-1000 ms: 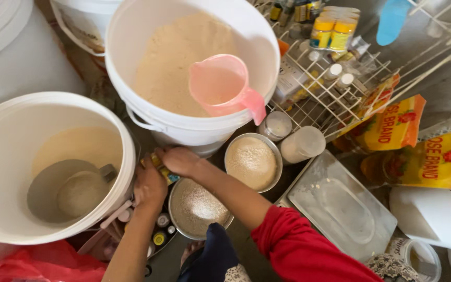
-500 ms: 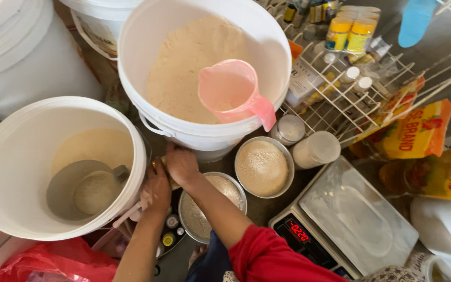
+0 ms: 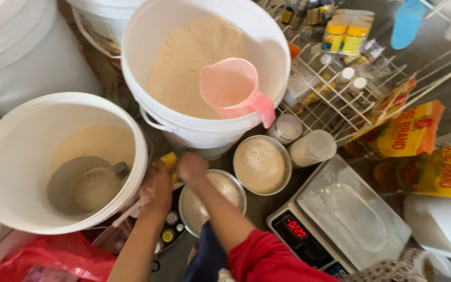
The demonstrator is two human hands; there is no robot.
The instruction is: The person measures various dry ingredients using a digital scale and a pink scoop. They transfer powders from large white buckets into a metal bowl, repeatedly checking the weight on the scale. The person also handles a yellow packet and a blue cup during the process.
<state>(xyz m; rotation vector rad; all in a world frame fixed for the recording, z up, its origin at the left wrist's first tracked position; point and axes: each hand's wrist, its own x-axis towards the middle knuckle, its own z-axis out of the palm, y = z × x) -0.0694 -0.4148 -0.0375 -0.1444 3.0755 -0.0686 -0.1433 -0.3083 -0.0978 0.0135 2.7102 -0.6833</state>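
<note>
Both my hands meet over a small yellow container (image 3: 169,160) in the gap between the buckets and the bowls. My left hand (image 3: 157,189), on a bare arm, is closed around its lower side. My right hand (image 3: 192,167), on a red-sleeved arm, is a blurred fist against its top, just above a metal bowl of pale powder (image 3: 196,208). A second metal bowl of powder (image 3: 261,165) stands to the right. What kind of container it is stays hidden by the fingers.
A big white bucket of flour (image 3: 131,62) holds a pink jug (image 3: 232,89). Left, another white bucket (image 3: 6,156) holds powder and a grey scoop (image 3: 84,184). A digital scale (image 3: 340,219), two jars (image 3: 313,148), a wire rack (image 3: 361,99), yellow bags (image 3: 413,130) and a red bag (image 3: 53,258) crowd around.
The view has slid so the scale now shows at lower right. My hands stay together on the yellow container, shifted slightly and blurred with motion.
</note>
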